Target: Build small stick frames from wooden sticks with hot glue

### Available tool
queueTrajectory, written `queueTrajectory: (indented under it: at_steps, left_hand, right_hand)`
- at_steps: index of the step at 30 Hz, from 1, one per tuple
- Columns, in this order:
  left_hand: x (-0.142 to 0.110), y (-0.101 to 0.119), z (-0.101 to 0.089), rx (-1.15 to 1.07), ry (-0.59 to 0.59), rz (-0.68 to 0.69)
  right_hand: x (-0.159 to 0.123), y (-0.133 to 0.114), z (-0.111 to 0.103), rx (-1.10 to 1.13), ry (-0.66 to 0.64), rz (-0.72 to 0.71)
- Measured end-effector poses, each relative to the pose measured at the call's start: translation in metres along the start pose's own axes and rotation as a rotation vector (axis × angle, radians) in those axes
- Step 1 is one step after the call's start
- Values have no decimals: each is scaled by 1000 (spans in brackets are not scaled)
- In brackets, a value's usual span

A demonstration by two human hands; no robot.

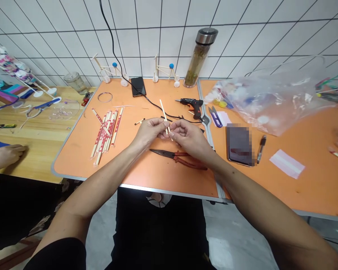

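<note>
My left hand is closed, with thumb and fingers pinching a pale wooden chopstick that slants up and away over the table. My right hand meets it at the stick's lower end, its fingertips closed there too. Two thin lengths seem to lie side by side between the fingers; whether they are joined I cannot tell. Below my right hand rest red-handled long-nose pliers, partly covered by the wrist. A black glue gun lies just beyond the hands, and short stick pieces are beside the left one.
Wrapped chopsticks lie in a pile at left. Two small stick-and-wheel models stand by the wall near a tea bottle. Purple snips, a phone and a plastic bag are at right. Another person's hand rests at left.
</note>
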State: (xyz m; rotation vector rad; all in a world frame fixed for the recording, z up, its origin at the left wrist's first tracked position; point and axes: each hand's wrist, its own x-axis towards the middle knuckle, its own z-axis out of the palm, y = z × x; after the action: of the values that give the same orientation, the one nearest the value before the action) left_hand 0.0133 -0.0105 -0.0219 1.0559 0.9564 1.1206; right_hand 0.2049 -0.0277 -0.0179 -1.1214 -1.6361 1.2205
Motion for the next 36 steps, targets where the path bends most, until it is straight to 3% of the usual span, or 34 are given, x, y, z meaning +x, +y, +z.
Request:
queueTrajectory:
  at_steps: [2, 5, 8, 10, 15, 22, 36]
  left_hand:
    - [-2, 2, 1, 19, -33, -9]
    - [-6, 3, 4, 68, -172, -64]
    - [-9, 2, 7, 101, -305, -111]
    - [-10, 0, 7, 107, -333, -128]
    - [-11, 0, 6, 143, -359, -214]
    - [-12, 3, 5, 118, -326, -309]
    - [-17, 10, 15, 45, -211, -415]
  right_hand:
    - [2, -4, -7, -2, 31, -5]
    - [5, -10, -17, -2, 90, -26]
    - [6, -12, -19, 43, 14, -12]
    - [7, -12, -18, 84, -17, 11]
    - [11, -8, -21, 222, 82, 38]
    - [13, -3, -19, 346, 92, 111]
    - [12, -1, -15, 371, 125, 83]
